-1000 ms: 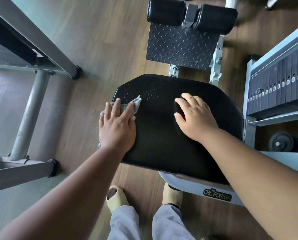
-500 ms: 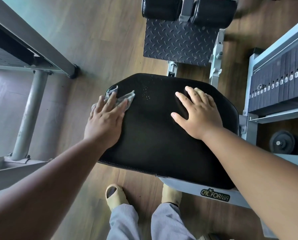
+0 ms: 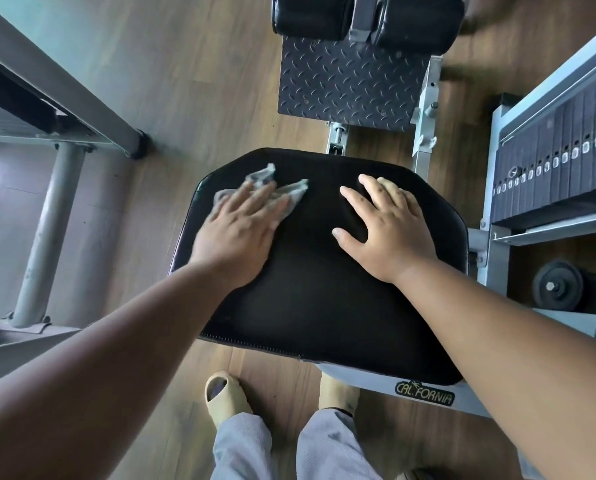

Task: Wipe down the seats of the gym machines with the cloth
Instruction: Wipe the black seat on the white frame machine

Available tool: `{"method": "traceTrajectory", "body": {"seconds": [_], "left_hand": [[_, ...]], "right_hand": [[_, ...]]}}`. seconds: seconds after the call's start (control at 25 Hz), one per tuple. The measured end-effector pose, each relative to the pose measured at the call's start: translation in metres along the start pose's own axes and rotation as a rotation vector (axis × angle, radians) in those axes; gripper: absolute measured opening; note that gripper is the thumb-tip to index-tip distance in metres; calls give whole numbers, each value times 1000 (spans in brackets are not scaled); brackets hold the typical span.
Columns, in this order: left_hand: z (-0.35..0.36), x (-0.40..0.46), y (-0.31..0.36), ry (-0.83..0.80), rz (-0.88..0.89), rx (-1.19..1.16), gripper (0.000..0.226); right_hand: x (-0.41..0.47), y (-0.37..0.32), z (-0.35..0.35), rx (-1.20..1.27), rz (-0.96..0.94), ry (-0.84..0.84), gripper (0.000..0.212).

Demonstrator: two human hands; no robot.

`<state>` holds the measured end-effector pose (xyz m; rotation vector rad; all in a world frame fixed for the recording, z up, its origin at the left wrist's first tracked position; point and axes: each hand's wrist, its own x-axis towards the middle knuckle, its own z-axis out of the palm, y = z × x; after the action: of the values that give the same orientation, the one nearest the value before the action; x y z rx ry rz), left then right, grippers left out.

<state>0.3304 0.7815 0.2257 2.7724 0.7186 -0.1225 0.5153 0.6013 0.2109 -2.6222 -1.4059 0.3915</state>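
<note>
The left hand (image 3: pixel 235 233) lies flat on a grey cloth (image 3: pixel 272 188), fingers straight and spread, pressing it onto the black seat (image 3: pixel 317 292) toward the seat's ten o'clock corner; the hand is blurred. Cloth edges stick out past the fingertips at twelve and one o'clock. The right hand (image 3: pixel 390 230) rests palm down on the seat at about two o'clock of its middle, fingers straight and splayed, holding nothing. At twelve o'clock beyond the seat sits a patterned footplate (image 3: pixel 352 81) with two black roller pads (image 3: pixel 417 22). A weight stack (image 3: pixel 559 157) stands at three o'clock. Two tan sandals (image 3: pixel 225 396) stand on the wood floor (image 3: pixel 203 81) at six o'clock.
</note>
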Motion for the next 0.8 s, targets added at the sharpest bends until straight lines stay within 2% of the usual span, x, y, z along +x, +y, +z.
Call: {"method": "traceTrajectory", "body": {"seconds": [0.12, 0.2, 0.24, 0.32, 0.4, 0.44, 0.56, 0.68, 0.72, 0.8], "left_hand": [[-4, 15, -25, 29, -293, 24, 51], [2, 53, -6, 59, -394, 27, 53], [4, 68, 13, 54, -355, 27, 54], [9, 79, 47, 22, -130, 25, 53], [10, 56, 56, -51, 70, 37, 52], [9, 37, 48, -55, 95, 33, 51], [-2, -3, -4, 22, -56, 24, 50], [-1, 34, -24, 47, -254, 35, 54], [3, 53, -11, 55, -284, 37, 55], [8, 76, 26, 32, -178, 42, 59]], "right_hand": [[0, -1, 1, -16, 6, 6, 70], [1, -1, 1, -21, 6, -2, 70], [0, -1, 0, -25, 7, -6, 71], [-1, 0, 0, -30, -2, -15, 73], [0, 0, -1, -24, -14, -25, 74], [0, 1, -2, -19, -7, -28, 74], [0, -2, -2, -16, 26, -39, 74], [1, -3, 0, -19, 14, -30, 74], [0, -3, -1, -17, 12, -32, 74], [0, -2, -3, -25, 10, -29, 78]]}}
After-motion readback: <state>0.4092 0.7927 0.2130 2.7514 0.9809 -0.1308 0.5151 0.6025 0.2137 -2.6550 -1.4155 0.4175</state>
